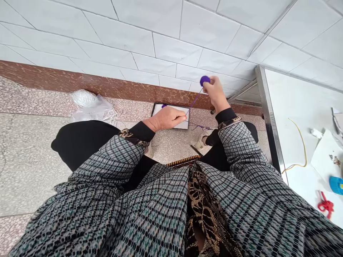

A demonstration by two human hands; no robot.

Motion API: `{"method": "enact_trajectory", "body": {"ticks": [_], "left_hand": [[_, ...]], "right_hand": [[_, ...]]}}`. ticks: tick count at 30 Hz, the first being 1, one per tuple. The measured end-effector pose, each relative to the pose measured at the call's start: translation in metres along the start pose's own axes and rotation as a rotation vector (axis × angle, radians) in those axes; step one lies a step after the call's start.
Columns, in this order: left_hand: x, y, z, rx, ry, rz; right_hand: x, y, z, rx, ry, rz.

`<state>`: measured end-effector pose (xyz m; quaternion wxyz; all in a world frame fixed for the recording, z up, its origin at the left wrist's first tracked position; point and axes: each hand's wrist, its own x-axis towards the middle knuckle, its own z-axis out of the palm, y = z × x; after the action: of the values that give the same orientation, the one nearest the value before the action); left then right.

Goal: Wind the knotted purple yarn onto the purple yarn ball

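A small purple yarn ball (204, 80) is pinched in the fingers of my right hand (215, 93), raised near the wall. From it a purple strand (196, 99) runs taut down to my left hand (170, 118), whose thumb and forefinger are pressed together on it. Under my left hand lies a dark-framed white board (175, 108) on the floor, partly covered by the hand. A second purple piece (164, 106) shows just beyond my left knuckles. Loose purple yarn (201, 127) trails over the floor to the right of the board.
Left of the board lie a clear plastic bag (92, 111) and a white yarn ball (84, 97) with tangled strands. A white table (297, 107) with a metal edge stands at the right, bearing a yellow cord (304, 150), a red knotted cord (326, 205) and a blue object (336, 185). A tiled wall (166, 43) rises ahead.
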<state>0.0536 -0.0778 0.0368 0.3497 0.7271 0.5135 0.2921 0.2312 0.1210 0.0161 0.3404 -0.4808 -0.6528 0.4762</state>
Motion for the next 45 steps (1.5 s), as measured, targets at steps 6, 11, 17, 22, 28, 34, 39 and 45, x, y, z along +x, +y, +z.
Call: {"method": "enact_trajectory", "body": {"ticks": [6, 11, 17, 22, 28, 34, 39, 45], "left_hand": [[-0.004, -0.006, -0.019, -0.049, 0.394, -0.089], [0.003, -0.022, -0.027, -0.218, 0.495, -0.27], [0.008, -0.024, -0.009, -0.484, 0.138, -0.278], [0.006, -0.008, -0.006, -0.403, -0.141, -0.202], [0.002, -0.008, -0.027, -0.497, 0.037, -0.18], [-0.005, -0.009, -0.033, -0.699, 0.201, -0.249], [-0.011, 0.007, -0.033, -0.769, 0.312, -0.219], [-0.019, 0.007, -0.028, -0.717, 0.396, -0.358]], "right_hand": [[-0.034, -0.024, -0.01, -0.52, -0.99, -0.078], [-0.042, -0.034, -0.017, 0.177, -1.311, -0.146], [-0.032, -0.036, -0.006, 0.495, -0.796, -0.046], [-0.025, -0.028, 0.019, 0.185, -0.429, -0.095], [-0.046, -0.037, 0.017, -0.277, -1.071, -0.177], [-0.05, -0.06, -0.005, 0.427, -0.948, -0.17], [-0.038, -0.07, 0.0, 0.58, -0.416, -0.112], [-0.029, -0.078, 0.005, 0.728, -0.237, -0.011]]}}
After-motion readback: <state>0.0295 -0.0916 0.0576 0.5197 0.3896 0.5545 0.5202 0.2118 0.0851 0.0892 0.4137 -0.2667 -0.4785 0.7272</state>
